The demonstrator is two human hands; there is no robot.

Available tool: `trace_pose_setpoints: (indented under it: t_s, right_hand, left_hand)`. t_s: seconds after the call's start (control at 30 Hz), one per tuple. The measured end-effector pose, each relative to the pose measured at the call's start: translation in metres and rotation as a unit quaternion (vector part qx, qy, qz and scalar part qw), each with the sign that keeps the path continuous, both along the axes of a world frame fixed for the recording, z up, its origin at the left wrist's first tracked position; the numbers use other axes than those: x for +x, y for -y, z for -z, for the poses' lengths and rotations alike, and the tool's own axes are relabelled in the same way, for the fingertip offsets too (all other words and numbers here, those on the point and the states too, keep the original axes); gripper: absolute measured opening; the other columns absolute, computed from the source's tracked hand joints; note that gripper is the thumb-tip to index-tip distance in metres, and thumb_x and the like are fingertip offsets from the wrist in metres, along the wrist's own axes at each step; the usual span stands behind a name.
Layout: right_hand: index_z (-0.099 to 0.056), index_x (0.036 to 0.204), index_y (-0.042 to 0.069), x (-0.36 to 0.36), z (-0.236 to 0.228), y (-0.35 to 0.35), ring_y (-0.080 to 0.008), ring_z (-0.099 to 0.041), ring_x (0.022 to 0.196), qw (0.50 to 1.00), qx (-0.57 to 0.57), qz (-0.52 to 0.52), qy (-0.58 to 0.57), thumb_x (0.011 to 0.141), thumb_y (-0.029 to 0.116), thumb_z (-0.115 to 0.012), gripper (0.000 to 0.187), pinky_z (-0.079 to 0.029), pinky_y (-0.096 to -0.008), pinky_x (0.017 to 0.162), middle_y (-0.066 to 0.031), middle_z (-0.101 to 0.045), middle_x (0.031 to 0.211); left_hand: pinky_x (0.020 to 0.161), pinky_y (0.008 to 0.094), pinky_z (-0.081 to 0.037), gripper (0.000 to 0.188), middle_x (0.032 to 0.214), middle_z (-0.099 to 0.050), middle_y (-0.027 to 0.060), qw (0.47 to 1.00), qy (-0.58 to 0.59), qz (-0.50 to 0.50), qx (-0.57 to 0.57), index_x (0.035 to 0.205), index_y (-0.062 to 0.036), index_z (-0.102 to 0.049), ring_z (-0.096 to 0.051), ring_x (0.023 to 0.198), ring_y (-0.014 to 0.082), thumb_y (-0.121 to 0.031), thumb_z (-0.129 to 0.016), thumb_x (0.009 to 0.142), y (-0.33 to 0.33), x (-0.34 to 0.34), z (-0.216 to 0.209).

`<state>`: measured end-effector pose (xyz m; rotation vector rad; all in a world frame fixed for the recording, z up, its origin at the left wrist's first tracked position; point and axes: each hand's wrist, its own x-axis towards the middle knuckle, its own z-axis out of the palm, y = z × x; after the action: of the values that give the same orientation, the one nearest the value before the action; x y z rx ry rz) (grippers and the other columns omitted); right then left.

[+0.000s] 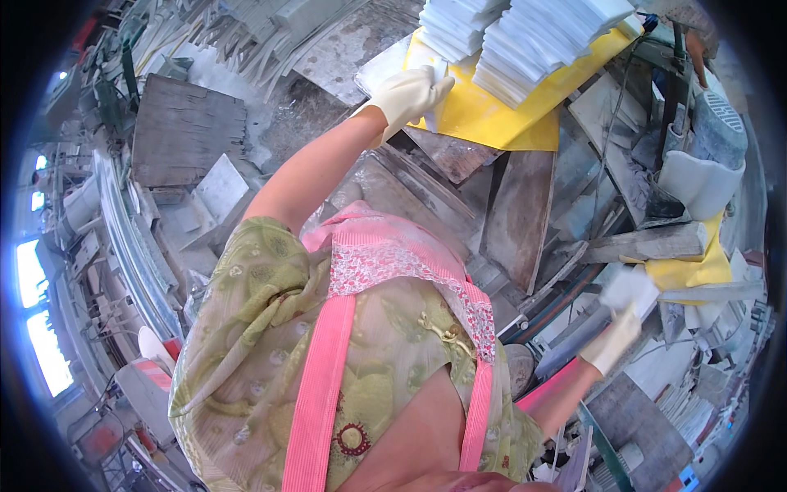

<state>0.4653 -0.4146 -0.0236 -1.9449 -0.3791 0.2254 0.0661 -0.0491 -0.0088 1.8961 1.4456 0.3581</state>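
My left hand [407, 96], in a cream glove, is closed on a thin white tile [432, 117] at the near left edge of a yellow sheet [484, 121]. Right beside it, on that sheet, stand stacks of white tiles [533, 49] with grey veining. My right hand [615, 340], gloved too, is stretched out low on the right. Its fingers are closed on a white square tile [630, 291], which is blurred by motion. I wear a pink apron [385, 238] over a green patterned top.
Worn boards [518, 215] lean beneath the yellow sheet. At right, a white bucket-like container [701, 182] stands near a wooden beam [648, 243] and yellow cloth [697, 264]. A dark wooden panel [188, 129] and heaps of thin offcut strips lie left. Another person's arm [697, 53] shows top right.
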Motion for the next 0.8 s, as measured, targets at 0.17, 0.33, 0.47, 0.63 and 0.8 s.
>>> trace_pose_setpoints:
  t_s: [0.17,0.33,0.47,0.63,0.8]
  right_hand:
    - [-0.065,0.115,-0.007,-0.169,0.021,-0.175,-0.0208,-0.067,0.101,0.941,0.180,-0.238,-0.159,0.101,0.018,-0.059,0.030,-0.053,-0.0343,0.091,-0.0132,-0.069,0.111]
    - [-0.063,0.100,-0.004,-0.270,0.028,-0.278,-0.0108,-0.048,0.075,0.918,0.125,-0.358,-0.114,0.105,0.024,-0.054,0.030,-0.041,-0.0308,0.068,-0.0017,-0.058,0.084]
    - [-0.062,0.098,-0.004,-0.286,0.043,-0.287,-0.0088,-0.044,0.073,0.888,0.131,-0.435,-0.069,0.106,0.024,-0.053,0.031,-0.039,-0.0288,0.065,0.0004,-0.054,0.080]
    - [-0.065,0.108,-0.009,-0.272,0.062,-0.291,-0.0205,-0.063,0.077,0.890,0.088,-0.448,-0.011,0.102,0.021,-0.056,0.032,-0.050,-0.0367,0.072,-0.0159,-0.069,0.088]
    - [-0.061,0.113,-0.013,-0.274,0.058,-0.292,-0.0218,-0.062,0.086,0.917,0.045,-0.397,0.011,0.104,0.025,-0.054,0.040,-0.051,-0.0378,0.081,-0.0174,-0.069,0.099]
  left_hand:
    - [0.065,0.0378,-0.051,0.058,0.079,-0.067,0.0141,0.987,-0.072,0.138,-0.041,0.091,-0.0040,-0.071,-0.065,0.065,0.0238,-0.052,-0.041,0.101,-0.020,-0.001,-0.002]
    - [0.071,0.0435,-0.052,0.050,0.074,-0.069,0.0140,0.980,-0.091,0.136,0.114,0.076,-0.0058,-0.074,-0.069,0.075,0.0302,-0.042,-0.047,0.096,-0.024,0.006,0.010]
    - [0.081,0.0433,-0.053,0.046,0.094,-0.073,0.0193,0.996,-0.085,0.033,0.015,0.094,-0.0030,-0.076,-0.072,0.089,0.0347,-0.043,-0.053,0.089,-0.015,0.011,0.002]
    - [0.078,0.0426,-0.055,0.037,0.093,-0.074,0.0188,0.990,-0.130,0.049,-0.010,0.095,-0.0031,-0.077,-0.072,0.089,0.0339,-0.034,-0.061,0.081,-0.015,0.011,-0.005]
    - [0.075,0.0434,-0.057,0.036,0.089,-0.073,0.0211,0.998,-0.054,0.041,-0.015,0.095,0.0012,-0.076,-0.073,0.084,0.0343,-0.026,-0.058,0.081,-0.026,-0.007,0.018]
